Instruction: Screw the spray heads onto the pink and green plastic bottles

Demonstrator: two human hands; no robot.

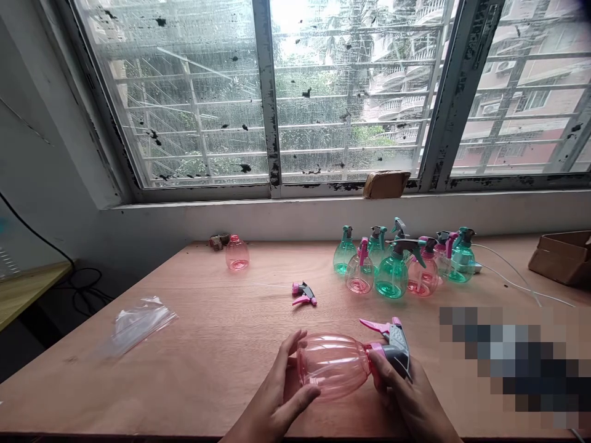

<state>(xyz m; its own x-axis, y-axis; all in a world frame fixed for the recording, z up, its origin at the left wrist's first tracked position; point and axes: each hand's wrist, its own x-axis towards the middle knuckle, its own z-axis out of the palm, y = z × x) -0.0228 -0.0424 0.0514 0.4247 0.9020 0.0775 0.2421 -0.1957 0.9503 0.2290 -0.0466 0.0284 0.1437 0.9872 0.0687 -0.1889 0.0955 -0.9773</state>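
A clear pink spray bottle (pixel 332 364) lies sideways between my hands, above the front of the table. My left hand (pixel 284 394) is wrapped around its base end, thumb below and fingers behind. At the neck, my right hand (pixel 406 391) grips the pink collar and grey spray head (pixel 398 349), whose pink trigger points up and left. Farther back, a loose grey and pink spray head (pixel 303 293) rests on the wood with its thin tube stretching left. A pink bottle without a head (pixel 237 253) stands at the back left.
Several green and pink spray bottles (pixel 391 277) stand grouped at the back right. Clear plastic bags (pixel 141 325) lie on the left of the wooden table (pixel 198 375). A cardboard box (pixel 561 257) and white cables are at the right; a blurred patch covers the right front.
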